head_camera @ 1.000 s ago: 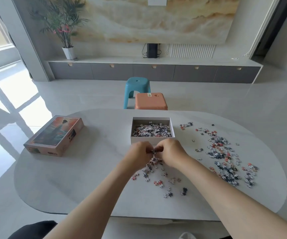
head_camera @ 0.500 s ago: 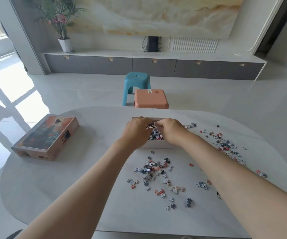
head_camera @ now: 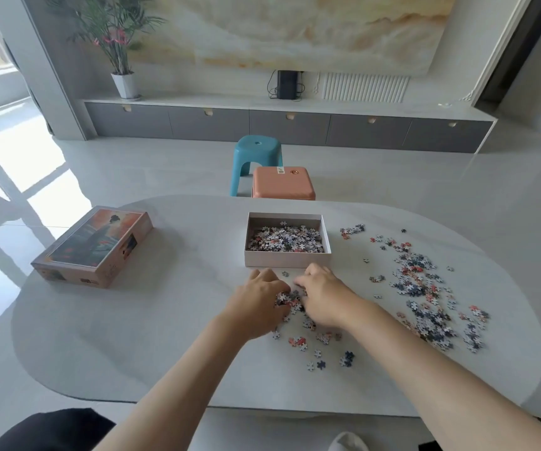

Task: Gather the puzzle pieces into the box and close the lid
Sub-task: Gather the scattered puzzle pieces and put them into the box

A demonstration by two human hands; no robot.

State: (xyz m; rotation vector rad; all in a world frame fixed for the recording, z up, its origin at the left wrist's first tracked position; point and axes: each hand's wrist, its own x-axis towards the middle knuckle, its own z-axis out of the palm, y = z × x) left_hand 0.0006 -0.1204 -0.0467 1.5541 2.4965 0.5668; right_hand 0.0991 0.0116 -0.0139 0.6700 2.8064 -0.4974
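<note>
We've got both forearms bare, reaching forward and converging toward centre. Left hand (head_camera: 257,299) palm down, fingers curled inward to the right. Right hand (head_camera: 323,296) palm down, fingers bent and pointing left. The two sets of fingertips sit close together, not touching.

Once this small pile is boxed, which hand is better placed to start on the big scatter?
Right. The right hand lies nearer the scatter, which spreads on its side of the box; the left hand would have to cross over.
</note>
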